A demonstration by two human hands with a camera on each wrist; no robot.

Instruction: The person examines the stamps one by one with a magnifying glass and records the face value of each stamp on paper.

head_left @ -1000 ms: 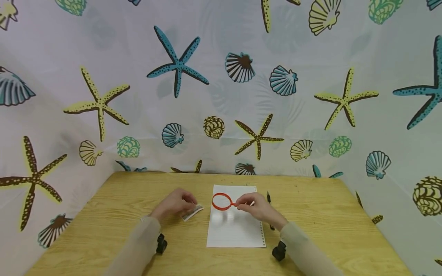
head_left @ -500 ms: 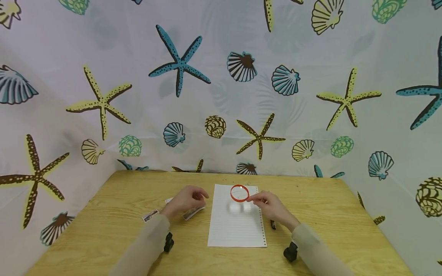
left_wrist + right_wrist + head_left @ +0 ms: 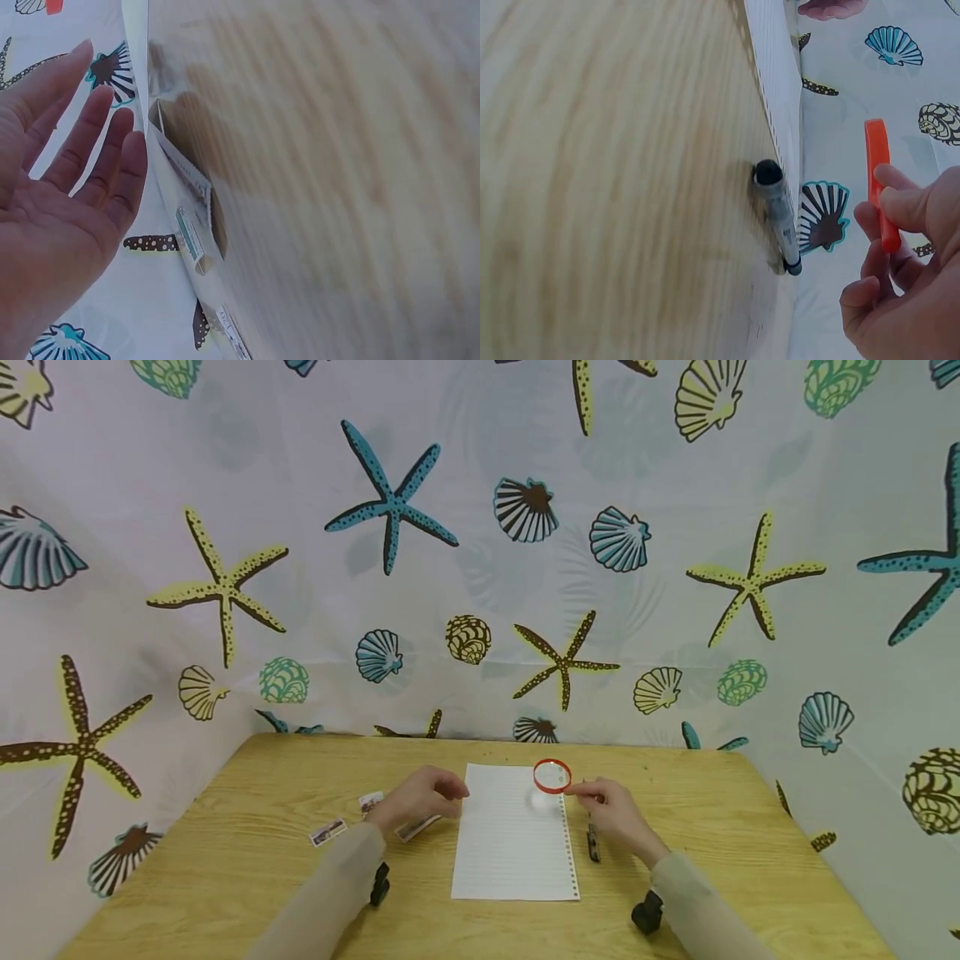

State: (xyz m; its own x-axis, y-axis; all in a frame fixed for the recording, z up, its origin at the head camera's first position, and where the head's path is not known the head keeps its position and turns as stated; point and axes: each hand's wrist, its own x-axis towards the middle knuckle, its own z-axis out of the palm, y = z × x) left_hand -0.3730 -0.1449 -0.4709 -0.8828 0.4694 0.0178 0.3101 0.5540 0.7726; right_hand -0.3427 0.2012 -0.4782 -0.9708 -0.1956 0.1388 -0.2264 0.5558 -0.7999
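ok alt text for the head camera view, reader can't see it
A person's right hand holds a red magnifying glass near the top right corner of lined paper on a wooden table. The left hand is by the paper's left edge, near small printed slips; a pen lies right of the paper. Behind hangs seashell-patterned cloth.

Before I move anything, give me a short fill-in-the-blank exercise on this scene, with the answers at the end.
1. The magnifying glass in the right grip has a rim of the colour ____.
2. The left grip holds ____.
3. Seen in the head view, the pen lies to the ____ of the lined sheet.
4. The small printed slips lie nearer the ____ grip.

Missing words: red; nothing; right; left.
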